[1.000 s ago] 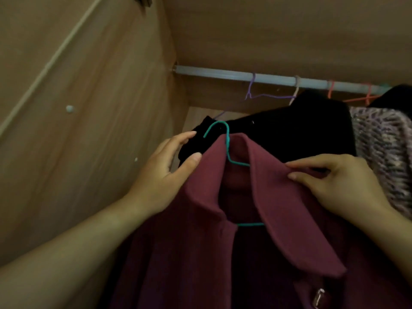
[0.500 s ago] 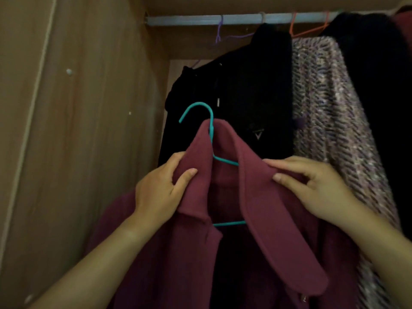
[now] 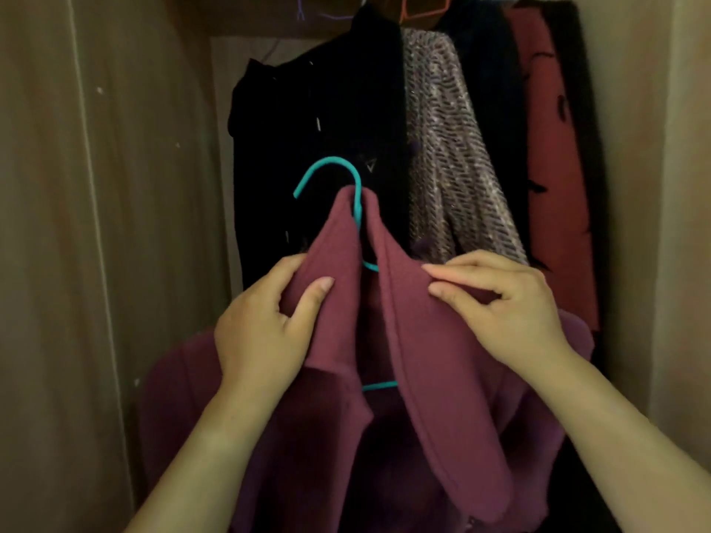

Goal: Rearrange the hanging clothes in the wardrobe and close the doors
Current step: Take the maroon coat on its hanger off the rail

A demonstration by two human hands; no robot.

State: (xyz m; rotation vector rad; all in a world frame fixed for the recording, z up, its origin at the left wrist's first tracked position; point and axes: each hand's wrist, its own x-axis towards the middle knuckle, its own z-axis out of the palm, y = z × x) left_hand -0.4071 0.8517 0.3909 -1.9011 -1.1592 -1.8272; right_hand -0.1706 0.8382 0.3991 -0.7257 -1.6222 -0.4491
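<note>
One maroon woollen coat (image 3: 442, 378) with a broad collar is being held up on a thin teal wire hanger (image 3: 348, 175) in front of the wardrobe's hanging clothes. The hanger's hook is being shown upright above the collar, against the dark cloth behind it, and a short run of its lower bar is being exposed between the two collar flaps. The collar's left flap is being gripped by the left hand (image 3: 265, 328), with the thumb laid on the front of the cloth and the fingers wrapped behind it. The right flap is being pinched by the right hand (image 3: 504, 305), a fold of cloth being caught between the thumb and the curled fingers. The coat's body is being let hang below both hands and is being cut off by the lower edge of the view.

Behind the coat, four garments are being shown side by side: a long black garment (image 3: 327, 109), a lilac knit with dark zigzag stripes (image 3: 450, 155), a dark navy garment (image 3: 484, 90) and a red garment with black marks (image 3: 554, 186). Parts of a purple wire hanger (image 3: 300, 13) and an orange hanger (image 3: 423, 9) are being shown at the top edge. The row is being flanked by a brown wood-grain side panel (image 3: 134, 186) on the left and a pale wall (image 3: 635, 186) on the right.
</note>
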